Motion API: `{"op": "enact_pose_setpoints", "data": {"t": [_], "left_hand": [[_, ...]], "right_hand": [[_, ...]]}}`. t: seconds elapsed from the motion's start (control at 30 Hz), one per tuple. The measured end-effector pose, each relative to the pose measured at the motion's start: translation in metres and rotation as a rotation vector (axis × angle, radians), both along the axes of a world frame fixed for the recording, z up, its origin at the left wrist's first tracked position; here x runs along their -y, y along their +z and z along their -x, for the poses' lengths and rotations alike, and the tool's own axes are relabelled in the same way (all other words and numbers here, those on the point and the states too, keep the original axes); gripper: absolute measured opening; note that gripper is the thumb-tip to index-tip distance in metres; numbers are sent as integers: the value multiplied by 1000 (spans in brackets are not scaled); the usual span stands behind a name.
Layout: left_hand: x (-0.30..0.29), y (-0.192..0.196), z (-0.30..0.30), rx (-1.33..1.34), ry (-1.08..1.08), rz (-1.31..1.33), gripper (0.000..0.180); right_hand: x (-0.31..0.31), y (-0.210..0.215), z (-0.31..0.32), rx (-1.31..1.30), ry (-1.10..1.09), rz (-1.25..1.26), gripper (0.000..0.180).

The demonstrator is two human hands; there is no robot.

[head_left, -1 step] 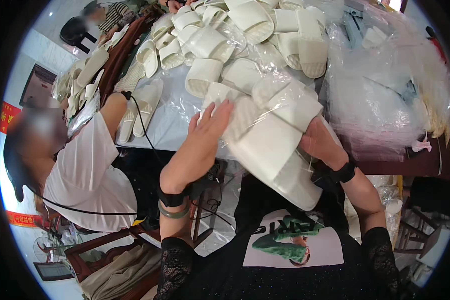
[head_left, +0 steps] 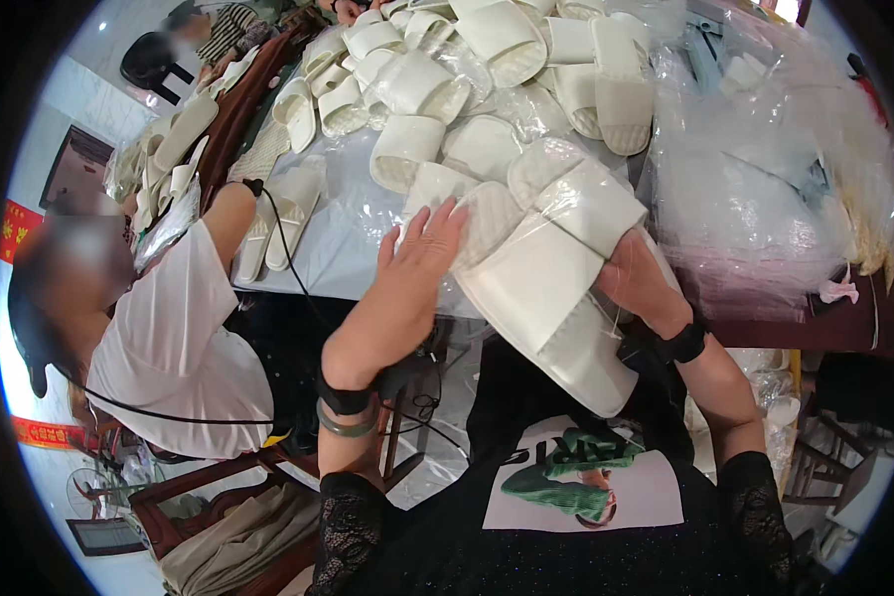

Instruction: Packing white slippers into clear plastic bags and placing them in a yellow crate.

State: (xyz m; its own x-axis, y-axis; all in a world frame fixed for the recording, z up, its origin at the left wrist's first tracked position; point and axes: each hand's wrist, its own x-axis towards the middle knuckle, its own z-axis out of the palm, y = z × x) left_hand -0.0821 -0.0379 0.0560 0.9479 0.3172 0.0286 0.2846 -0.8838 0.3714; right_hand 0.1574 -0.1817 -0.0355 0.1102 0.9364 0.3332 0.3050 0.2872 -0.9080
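Observation:
A pair of cream slide slippers [head_left: 531, 278] in a clear plastic bag lies tilted over the table's front edge, toes and heels pointing opposite ways. My right hand [head_left: 641, 283] grips their right side, fingers partly hidden beneath the bagged pair. On the left, my left hand [head_left: 417, 253] has its fingers stretched out beside the toe of the nearer slipper; whether it touches the bag I cannot tell. Right behind them, loose cream slippers [head_left: 407, 149] form a heap on the table [head_left: 338, 228], some covered in clear film.
Clear plastic bags [head_left: 745, 199] are stacked on the right. At the left sits a person in a white top [head_left: 179, 338], a black cable [head_left: 288, 238] running near their arm. Another pair of slippers [head_left: 293, 209] lies at the table's left. A wooden chair [head_left: 199, 497] stands lower left.
The bagged slippers have shifted very slightly, and the film over them looks smoother. My left hand has moved a little to the right. My right hand keeps its grip.

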Motion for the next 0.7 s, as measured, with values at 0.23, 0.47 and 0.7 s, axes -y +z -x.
{"op": "enact_pose_setpoints", "data": {"t": [0.23,0.47,0.7], "left_hand": [[41,-4,-25,94,-15,-356,63],[55,-14,-67,120,-461,-52,62],[65,-29,-62,103,-383,-310,68]], "right_hand": [[-3,-33,16,341,-406,99,48],[1,-39,38,-179,-270,-29,52],[1,-36,7,-157,-367,-76,47]]}}
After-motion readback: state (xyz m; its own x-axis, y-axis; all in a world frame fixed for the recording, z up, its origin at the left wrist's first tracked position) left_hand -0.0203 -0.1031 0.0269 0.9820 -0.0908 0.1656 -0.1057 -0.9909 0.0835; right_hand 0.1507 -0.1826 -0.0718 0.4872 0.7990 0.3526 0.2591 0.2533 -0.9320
